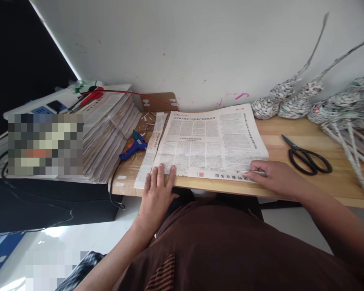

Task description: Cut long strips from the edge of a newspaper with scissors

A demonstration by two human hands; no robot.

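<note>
A newspaper sheet [210, 139] lies flat on the wooden table [291, 137], its near edge along the table's front. My left hand [157, 192] rests flat on the sheet's near left corner, fingers stretched out and apart. My right hand [271, 176] presses on the near right edge of the sheet, fingers curled low with the fingertips on the paper. I cannot make out anything held in it. A narrow strip of newspaper [150, 151] lies just left of the sheet.
Black scissors [307, 157] lie right of the sheet. A blue glue gun [134, 148] sits left of it, beside a tall stack of newspapers [109, 129]. Rolled newspaper balls and sticks [336, 105] crowd the back right. A wall stands behind.
</note>
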